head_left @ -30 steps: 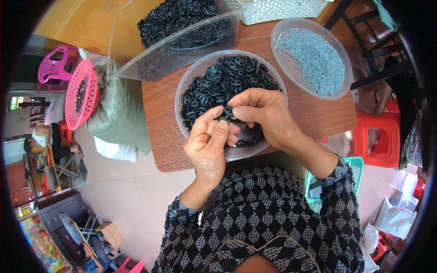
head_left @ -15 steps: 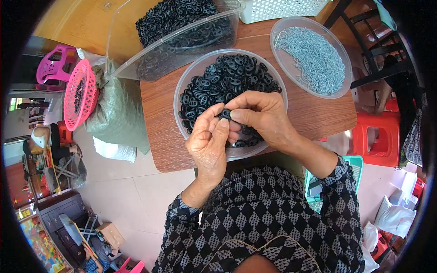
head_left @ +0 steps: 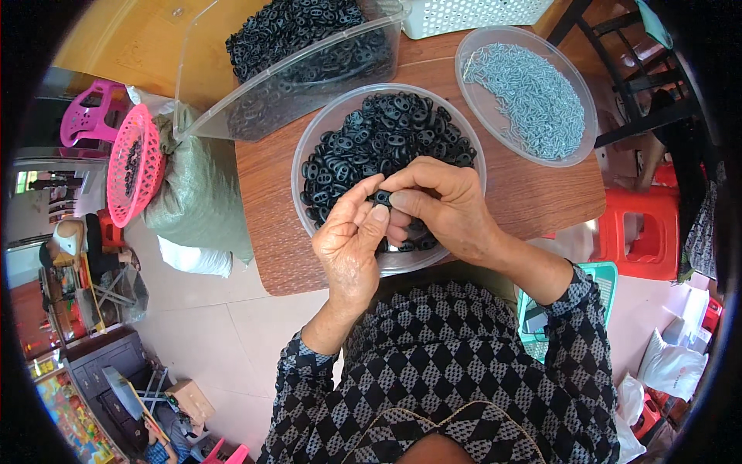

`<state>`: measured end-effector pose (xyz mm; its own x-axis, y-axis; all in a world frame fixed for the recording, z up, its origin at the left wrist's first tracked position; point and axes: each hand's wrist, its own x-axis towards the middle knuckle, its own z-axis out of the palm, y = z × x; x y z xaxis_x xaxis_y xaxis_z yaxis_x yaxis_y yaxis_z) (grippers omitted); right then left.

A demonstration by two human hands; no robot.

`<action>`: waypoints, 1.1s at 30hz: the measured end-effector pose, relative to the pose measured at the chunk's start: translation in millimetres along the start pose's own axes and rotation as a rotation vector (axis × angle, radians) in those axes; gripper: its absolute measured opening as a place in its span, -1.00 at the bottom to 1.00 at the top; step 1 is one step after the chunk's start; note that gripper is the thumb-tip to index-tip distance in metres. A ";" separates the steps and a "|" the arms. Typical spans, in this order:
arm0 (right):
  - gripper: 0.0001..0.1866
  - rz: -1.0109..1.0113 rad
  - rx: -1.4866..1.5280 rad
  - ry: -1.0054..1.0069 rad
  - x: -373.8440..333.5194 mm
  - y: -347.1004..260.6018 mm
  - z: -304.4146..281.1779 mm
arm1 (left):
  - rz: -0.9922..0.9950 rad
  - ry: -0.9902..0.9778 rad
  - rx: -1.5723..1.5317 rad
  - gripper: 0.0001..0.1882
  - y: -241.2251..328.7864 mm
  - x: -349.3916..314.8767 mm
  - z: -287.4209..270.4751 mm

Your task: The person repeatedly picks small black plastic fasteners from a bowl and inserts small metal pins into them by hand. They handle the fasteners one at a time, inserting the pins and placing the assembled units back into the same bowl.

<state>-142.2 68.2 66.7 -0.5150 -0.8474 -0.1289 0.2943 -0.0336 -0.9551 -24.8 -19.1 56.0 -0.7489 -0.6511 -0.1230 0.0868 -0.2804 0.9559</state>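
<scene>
A small black plastic part (head_left: 382,197) with two holes is held over a round clear tub (head_left: 298,185). My left hand (head_left: 349,246) grips it between thumb and fingers. Against the part's right end, the thumb and forefinger of my right hand (head_left: 452,207) are pinched closed; whatever lies between those fingertips is hidden. Beneath both hands, a heap of similar black parts (head_left: 386,131) fills the tub. A shallow clear bowl of small silvery screws (head_left: 529,100) stands to the right of the tub.
Behind the tub stands a clear bin (head_left: 267,71) of more black parts, beside a white perforated basket (head_left: 471,17). Left of the wooden table (head_left: 282,263) are a pink basket (head_left: 154,166) and a green sack (head_left: 197,193). A red stool (head_left: 645,240) and a teal basket (head_left: 603,290) are at right.
My hands stay pinched together at the black part over the tub. The part's holes show a little more clearly now, and my left hand has shifted slightly left.
</scene>
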 end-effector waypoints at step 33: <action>-0.66 -0.703 -0.713 0.203 1.0 17.8 6.4 | -0.104 0.194 -0.270 -0.68 5.9 -1.5 10.7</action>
<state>-132.3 63.4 51.2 -0.5327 -0.6496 0.5424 -0.6409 -0.1090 -0.7599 -30.1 -12.3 64.7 -0.6262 -0.7239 -0.2896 0.2064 -0.5121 0.8337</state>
